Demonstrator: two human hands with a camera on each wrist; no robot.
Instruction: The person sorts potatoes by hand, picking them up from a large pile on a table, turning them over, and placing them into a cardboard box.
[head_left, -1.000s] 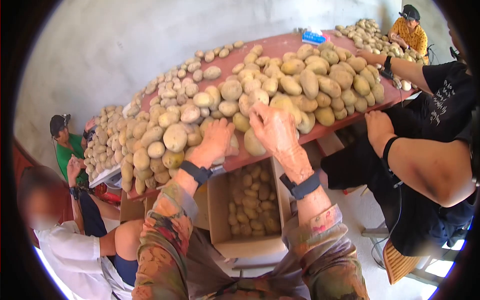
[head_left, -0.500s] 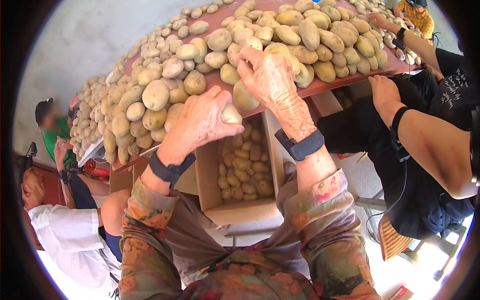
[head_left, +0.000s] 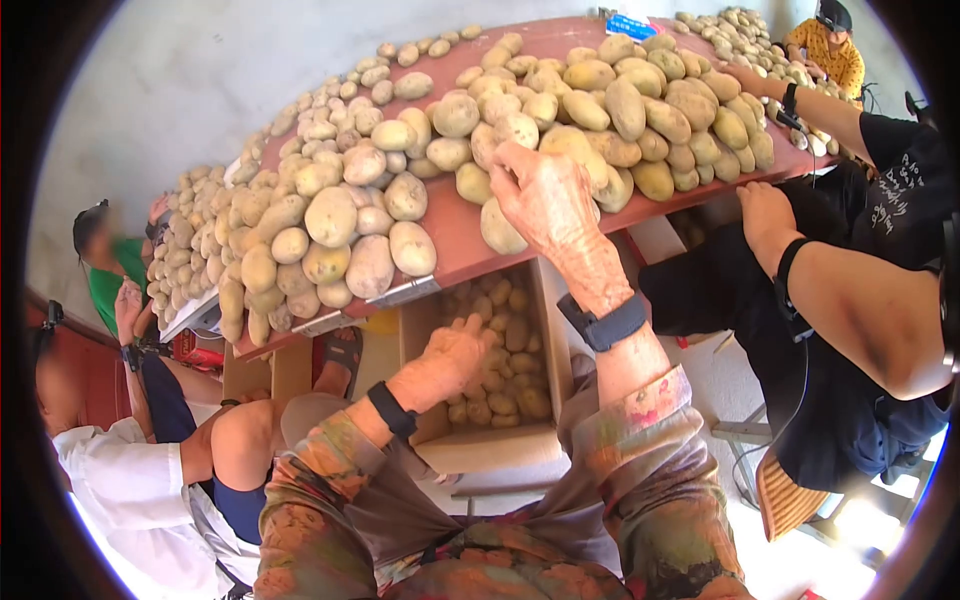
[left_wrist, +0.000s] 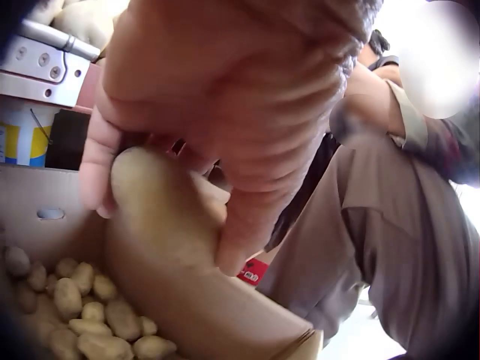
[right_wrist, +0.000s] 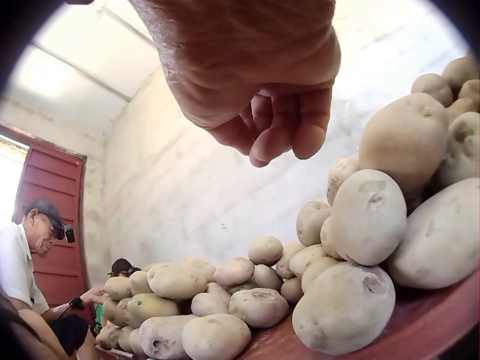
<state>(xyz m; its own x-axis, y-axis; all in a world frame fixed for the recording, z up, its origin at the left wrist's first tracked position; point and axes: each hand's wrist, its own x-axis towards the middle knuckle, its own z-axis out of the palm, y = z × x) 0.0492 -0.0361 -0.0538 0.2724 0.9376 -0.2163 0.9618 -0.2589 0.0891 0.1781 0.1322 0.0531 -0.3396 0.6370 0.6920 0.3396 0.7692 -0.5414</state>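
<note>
Above the cardboard box (head_left: 490,452), my left hand (head_left: 455,358) hangs with its back to the head camera. The left wrist view shows a pale potato (left_wrist: 161,202) between its fingers and thumb, over smaller potatoes (left_wrist: 90,307) in the box. My right hand (head_left: 548,200) hovers at the near edge of the right-hand potato heap (head_left: 640,105). Its fingers hang loosely curled with nothing in them, as the right wrist view shows, and large potatoes (right_wrist: 345,307) lie below. A second heap of potatoes (head_left: 330,218) covers the table's left part.
The red table (head_left: 455,240) has a metal hinge (head_left: 402,290) on its near edge. A person in black (head_left: 850,270) sits close on the right, one in white (head_left: 130,470) on the left. Two more people sit farther off. A blue packet (head_left: 630,27) lies at the back.
My left hand took a potato from the table's near edge and moved down over the box with it. The right hand stays beside the right-hand heap.
</note>
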